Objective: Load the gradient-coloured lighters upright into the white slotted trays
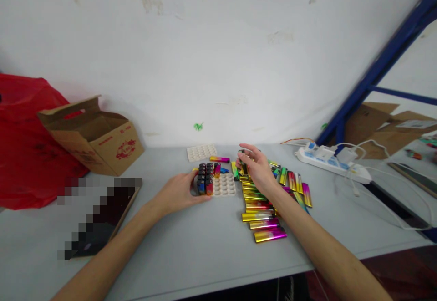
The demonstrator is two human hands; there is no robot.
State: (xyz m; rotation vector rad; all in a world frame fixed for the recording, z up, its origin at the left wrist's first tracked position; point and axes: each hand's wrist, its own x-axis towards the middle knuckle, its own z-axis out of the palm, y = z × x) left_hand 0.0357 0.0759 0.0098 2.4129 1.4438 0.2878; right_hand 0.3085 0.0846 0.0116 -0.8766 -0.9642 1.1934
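Head view: upright lighters (206,173), black-topped with glossy blue, red and magenta-yellow bodies, stand packed at the left end of a white pocketed tray (224,185), left hand (179,190) fingers grasping the block's side. Right hand (260,170) fingers curled beside the tray, can't tell if gripping; loose lighters (257,217), metallic gold, magenta, red, green, lie flat under and around it on the grey tabletop (191,246). Spare tray (201,152) behind, cardboard box (99,144) left, power strip (334,164) right.
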